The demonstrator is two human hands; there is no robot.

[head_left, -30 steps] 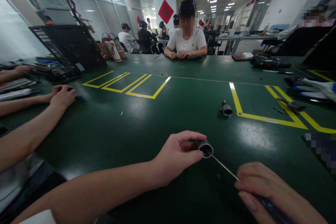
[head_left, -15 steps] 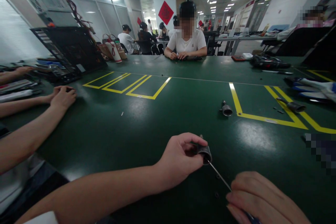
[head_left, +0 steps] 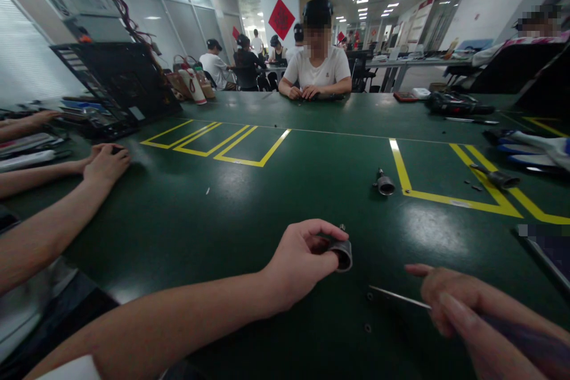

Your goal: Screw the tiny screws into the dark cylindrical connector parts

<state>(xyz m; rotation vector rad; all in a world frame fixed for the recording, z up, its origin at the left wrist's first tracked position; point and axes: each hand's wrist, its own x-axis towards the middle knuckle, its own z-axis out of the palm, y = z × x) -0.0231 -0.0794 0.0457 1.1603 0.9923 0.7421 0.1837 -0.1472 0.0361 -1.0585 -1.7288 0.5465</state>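
Note:
My left hand (head_left: 303, 267) is closed around a dark grey, cup-shaped metal part (head_left: 344, 258), its hollow mouth facing right and toward me. A thin stem pokes up behind the fingers, which hide most of the body. To the right, my right hand (head_left: 463, 306) grips a screwdriver (head_left: 398, 297) by its dark handle, index finger stretched forward. The long thin shaft points left, apart from the metal part, its tip close to a small dark ring (head_left: 369, 296) on the table. Nearer to me lies another small ring (head_left: 367, 328).
Beyond my hands stand a similar metal part (head_left: 385, 185) and, on yellow tape, another (head_left: 502, 179) with small pieces beside it. Blue-and-white gloves (head_left: 534, 151) lie at right. A co-worker's hands (head_left: 107, 163) rest at left; another person (head_left: 317, 65) sits opposite.
The screwdriver has come out of the metal part's mouth and swung right with my right hand, its shaft now flatter. My left hand has shifted slightly left and up with the part.

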